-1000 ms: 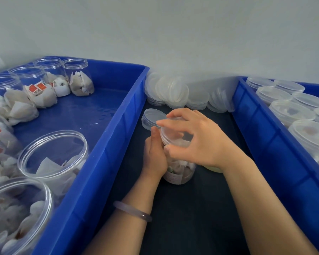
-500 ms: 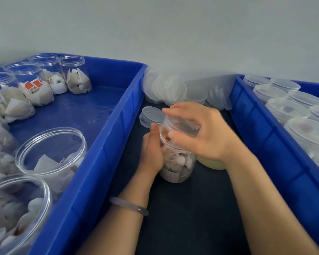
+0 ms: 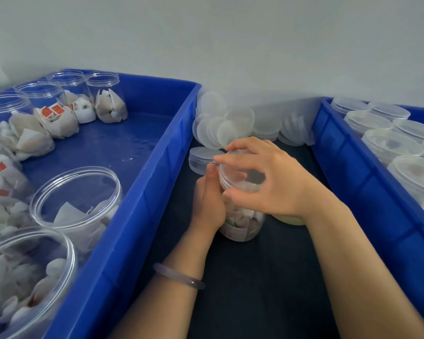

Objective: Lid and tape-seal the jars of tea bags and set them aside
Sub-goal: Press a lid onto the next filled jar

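This looks like a small packing station, the sort of bench where goods are put up by hand in batches. Two blue plastic bins flank a dark work surface (image 3: 255, 289). The left crate (image 3: 137, 216) holds many identical clear open jars (image 3: 103, 101) with tea bags in them, and the right crate (image 3: 367, 192) holds rows of lidded jars (image 3: 389, 145). A heap of loose lids (image 3: 220, 128) is stacked and fanned against a plain pale wall (image 3: 230, 45). Between the crates a left hand (image 3: 208, 201) grips one jar (image 3: 242, 226) while a right hand (image 3: 274, 182) holds its lid (image 3: 242, 177).

Head-worn view, close above jar (image 3: 241, 228)
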`<state>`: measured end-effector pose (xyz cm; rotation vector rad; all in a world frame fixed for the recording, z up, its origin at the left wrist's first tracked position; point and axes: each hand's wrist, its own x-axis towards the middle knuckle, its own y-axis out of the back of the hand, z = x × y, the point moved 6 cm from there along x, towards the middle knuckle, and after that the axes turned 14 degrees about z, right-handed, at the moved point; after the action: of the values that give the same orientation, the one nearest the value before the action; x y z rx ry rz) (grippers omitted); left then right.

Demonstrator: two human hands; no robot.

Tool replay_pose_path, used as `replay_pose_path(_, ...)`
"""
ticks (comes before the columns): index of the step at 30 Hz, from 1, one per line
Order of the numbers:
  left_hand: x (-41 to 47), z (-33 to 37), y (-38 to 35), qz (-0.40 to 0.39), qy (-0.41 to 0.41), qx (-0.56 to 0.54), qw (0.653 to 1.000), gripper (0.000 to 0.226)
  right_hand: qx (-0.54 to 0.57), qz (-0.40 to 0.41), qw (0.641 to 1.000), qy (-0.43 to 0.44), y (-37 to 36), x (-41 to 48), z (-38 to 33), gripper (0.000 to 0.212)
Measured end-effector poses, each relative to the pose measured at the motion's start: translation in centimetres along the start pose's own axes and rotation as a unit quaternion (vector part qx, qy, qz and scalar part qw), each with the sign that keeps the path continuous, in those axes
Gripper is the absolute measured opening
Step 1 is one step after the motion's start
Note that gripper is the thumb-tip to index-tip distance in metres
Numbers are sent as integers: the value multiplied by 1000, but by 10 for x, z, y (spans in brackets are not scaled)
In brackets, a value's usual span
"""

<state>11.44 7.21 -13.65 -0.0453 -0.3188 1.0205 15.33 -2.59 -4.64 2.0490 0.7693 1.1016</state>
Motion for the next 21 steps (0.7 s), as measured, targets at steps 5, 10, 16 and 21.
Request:
replay_pose_path(5, -1, -1, 1, 20, -2, 18, 1000, 60, -16, 4, 1000, -8, -4, 1, -3, 47)
replay_pose_path(10, -4, 1, 1, 52, 12, 7, 999, 57, -80, 57, 994, -39, -9, -2, -2, 53)
replay_pose_path(16, 1, -8, -3, -2, 51, -13, 999, 58, -115, 19, 993, -3, -9, -1, -6, 55)
replay_pose_path(21, 1, -2, -7, -13, -20, 39, 999, 20, -82, -52, 994, 44, -7, 4, -6, 44)
